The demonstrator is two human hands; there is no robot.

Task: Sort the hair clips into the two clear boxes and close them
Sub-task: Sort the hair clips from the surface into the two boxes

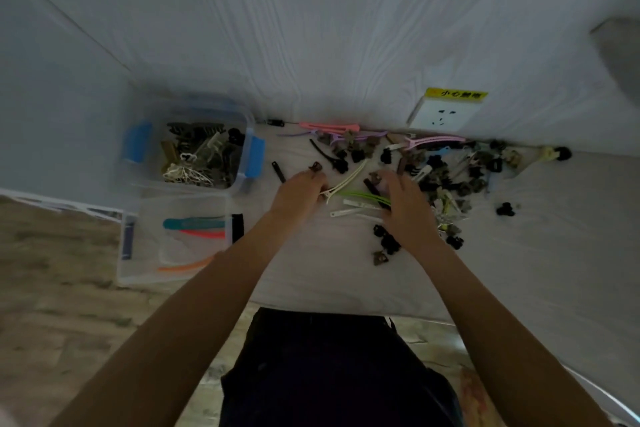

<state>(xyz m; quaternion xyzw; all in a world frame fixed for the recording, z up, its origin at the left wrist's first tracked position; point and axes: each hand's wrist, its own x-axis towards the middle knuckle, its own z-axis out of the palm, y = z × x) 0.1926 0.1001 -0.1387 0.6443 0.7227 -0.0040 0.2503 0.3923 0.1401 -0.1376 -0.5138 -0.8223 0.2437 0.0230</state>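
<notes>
At the bottom centre of the frame a dark garment point(332, 367) covers the person's lap, and two bare forearms reach up from there over a white tabletop point(519, 253).

The left hand point(299, 192) lies just left of centre, knuckles up, its fingers curled around the end of a cream-coloured long clip point(346, 180), with a small brown claw clip point(316, 168) at its fingertips; whether that one is pinched cannot be told. The right hand point(407, 208) sits just right of centre, fingers spread and flat over a few white and green long clips point(367, 198).

At the left of the frame, the nearer clear box point(138, 274) stands open and holds long flat clips: a teal one, a red one and an orange one, plus a black piece at its right wall. Just beyond it, touching or nearly so, the farther clear box point(247, 121) with blue latches is open too and crowded with small claw clips in dark, olive, brown and white.

The loose pile of hair clips point(450, 177) spreads across the centre and right of the frame, mostly small dark claw clips mixed with pink, purple and white long ones, running back to the wall. On that wall, upper right, a white socket point(443, 116) carries a yellow label.
</notes>
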